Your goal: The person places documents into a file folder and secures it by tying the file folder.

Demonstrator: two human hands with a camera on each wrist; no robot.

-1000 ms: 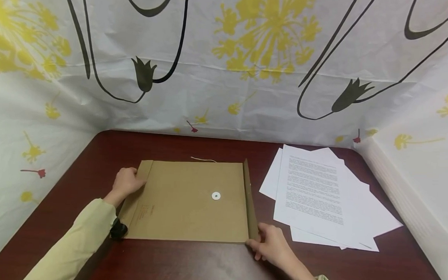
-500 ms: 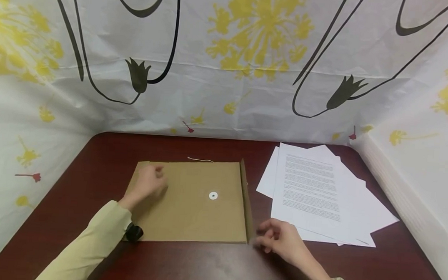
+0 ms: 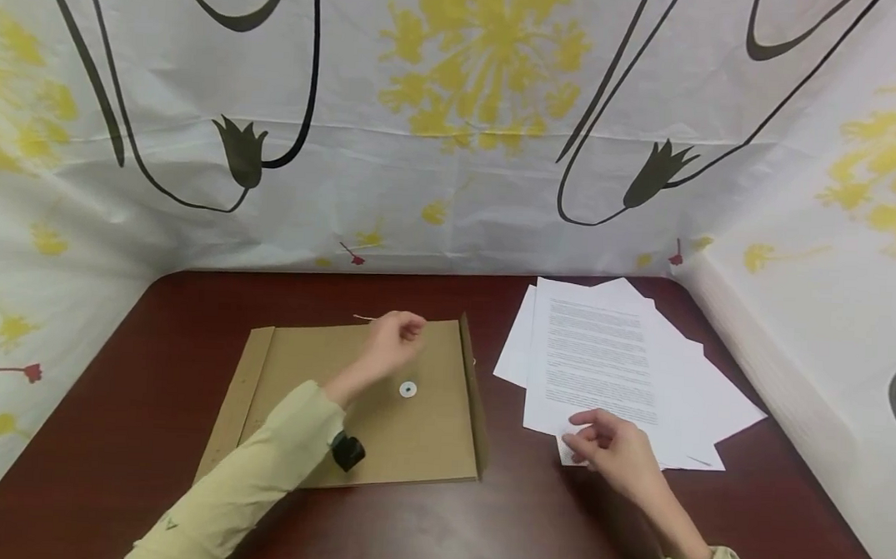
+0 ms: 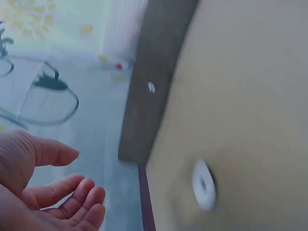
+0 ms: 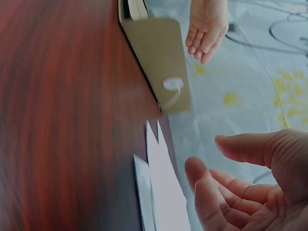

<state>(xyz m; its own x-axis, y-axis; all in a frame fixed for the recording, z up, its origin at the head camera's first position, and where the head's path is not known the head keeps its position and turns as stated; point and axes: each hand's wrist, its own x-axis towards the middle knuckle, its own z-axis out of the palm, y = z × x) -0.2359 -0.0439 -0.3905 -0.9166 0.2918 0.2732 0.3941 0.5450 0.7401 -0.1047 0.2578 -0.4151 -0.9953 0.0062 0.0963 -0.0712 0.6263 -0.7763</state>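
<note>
A brown kraft document envelope [image 3: 301, 373] lies flat on the table, its right end flap [image 3: 473, 397] standing raised. On its face is a white round button [image 3: 408, 389]; a second button [image 5: 172, 83] with string shows on the flap in the right wrist view. My left hand [image 3: 393, 344] hovers over the envelope's upper part, fingers loosely bent and holding nothing. Over the near corner of the printed white sheets [image 3: 603, 345] is my right hand [image 3: 620, 454], thumb and fingers apart with nothing between them in the right wrist view.
The sheets lie fanned out at the right of the dark red table [image 3: 422, 528]. A patterned white sheet [image 3: 452, 188] hangs behind and along the sides. A white string end [image 3: 362, 317] sticks out past the envelope's far edge.
My left hand has left the envelope's left end and moved right across it. My right hand has let go of the flap's near corner and moved right to the sheets. The view has turned slightly right.
</note>
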